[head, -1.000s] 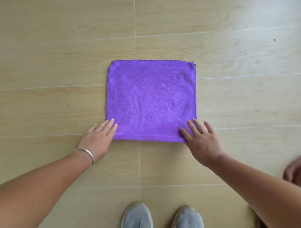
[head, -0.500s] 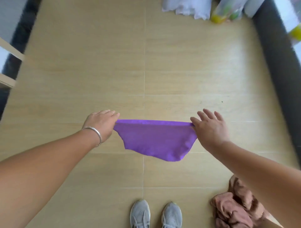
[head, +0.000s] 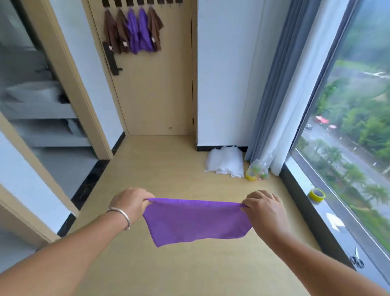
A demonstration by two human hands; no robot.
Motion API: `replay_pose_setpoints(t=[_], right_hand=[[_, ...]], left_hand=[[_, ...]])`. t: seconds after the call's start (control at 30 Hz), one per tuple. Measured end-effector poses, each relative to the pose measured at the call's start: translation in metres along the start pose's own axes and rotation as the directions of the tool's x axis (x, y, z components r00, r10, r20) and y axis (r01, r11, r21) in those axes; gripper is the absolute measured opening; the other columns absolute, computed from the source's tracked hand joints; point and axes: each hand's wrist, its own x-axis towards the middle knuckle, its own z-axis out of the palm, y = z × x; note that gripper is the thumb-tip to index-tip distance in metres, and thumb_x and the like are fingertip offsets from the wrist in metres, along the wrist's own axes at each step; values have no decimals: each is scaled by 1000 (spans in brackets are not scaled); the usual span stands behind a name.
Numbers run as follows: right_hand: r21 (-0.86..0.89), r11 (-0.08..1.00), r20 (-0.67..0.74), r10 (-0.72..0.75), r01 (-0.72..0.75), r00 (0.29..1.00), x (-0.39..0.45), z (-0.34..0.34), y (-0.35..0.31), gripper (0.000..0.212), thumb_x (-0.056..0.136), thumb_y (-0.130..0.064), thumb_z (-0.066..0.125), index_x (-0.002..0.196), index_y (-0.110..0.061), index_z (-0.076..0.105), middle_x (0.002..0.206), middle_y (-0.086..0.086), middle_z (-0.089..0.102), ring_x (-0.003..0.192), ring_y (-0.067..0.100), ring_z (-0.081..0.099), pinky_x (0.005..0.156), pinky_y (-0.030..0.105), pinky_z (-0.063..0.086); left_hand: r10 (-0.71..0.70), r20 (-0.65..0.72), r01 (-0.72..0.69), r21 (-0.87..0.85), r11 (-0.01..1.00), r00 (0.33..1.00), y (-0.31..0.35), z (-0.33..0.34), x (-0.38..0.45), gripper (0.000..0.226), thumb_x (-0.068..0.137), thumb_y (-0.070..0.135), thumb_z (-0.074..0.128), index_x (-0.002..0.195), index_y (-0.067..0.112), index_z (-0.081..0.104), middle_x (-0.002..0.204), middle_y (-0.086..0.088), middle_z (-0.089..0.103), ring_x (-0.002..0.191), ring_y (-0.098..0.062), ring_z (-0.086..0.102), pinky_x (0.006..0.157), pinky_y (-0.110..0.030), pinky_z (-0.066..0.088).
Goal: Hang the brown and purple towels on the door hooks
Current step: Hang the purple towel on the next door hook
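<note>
From the head view, a square purple microfibre towel (head: 197,221) is held stretched in the air above the floor, well short of the door hooks (head: 140,2). One top corner is pinched by the left hand (head: 132,202), the other by the right hand (head: 264,208), fingers curled closed on the cloth. With such shallow corner pinches, a corner could slip free and the towel drop. A clear plastic bag (head: 258,170) by the curtain holds yellow and green items.

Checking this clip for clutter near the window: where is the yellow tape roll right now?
In the head view the yellow tape roll lies on the window sill at the right, beyond the right hand and nearer than the curtain.
</note>
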Motion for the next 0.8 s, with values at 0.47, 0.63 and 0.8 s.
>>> replay_pose_setpoints(t=[0.47, 0.63, 0.8], right_hand=[[-100, 992, -257, -103, 79, 961, 116, -305, -69, 24, 96, -39, 48, 97, -34, 71, 99, -11, 63, 89, 18, 62, 71, 27, 31], [-173, 979, -262, -148, 105, 954, 121, -386, -74, 23, 97, -38, 47, 93, -33, 70, 96, -9, 63, 91, 19, 59, 72, 29, 36], [-170, 978, -276, -169, 125, 946, 122, -439, -77, 22, 96, -37, 49, 86, -32, 68, 87, -9, 57, 83, 17, 58, 63, 26, 37]], left_hand=[[16, -529, 16, 56, 998, 849, 30, -306, -33, 19, 93, 32, 52, 83, 33, 68, 80, 17, 58, 80, -12, 56, 68, -31, 50], [52, -568, 23, 124, 992, 821, 52, -363, -63, 24, 95, 29, 46, 88, 32, 69, 85, 14, 59, 79, -12, 58, 69, -32, 52], [68, -616, 40, 160, 986, 784, 71, -410, -86, 24, 96, 27, 46, 92, 30, 69, 87, 10, 63, 81, -16, 59, 71, -34, 52]])
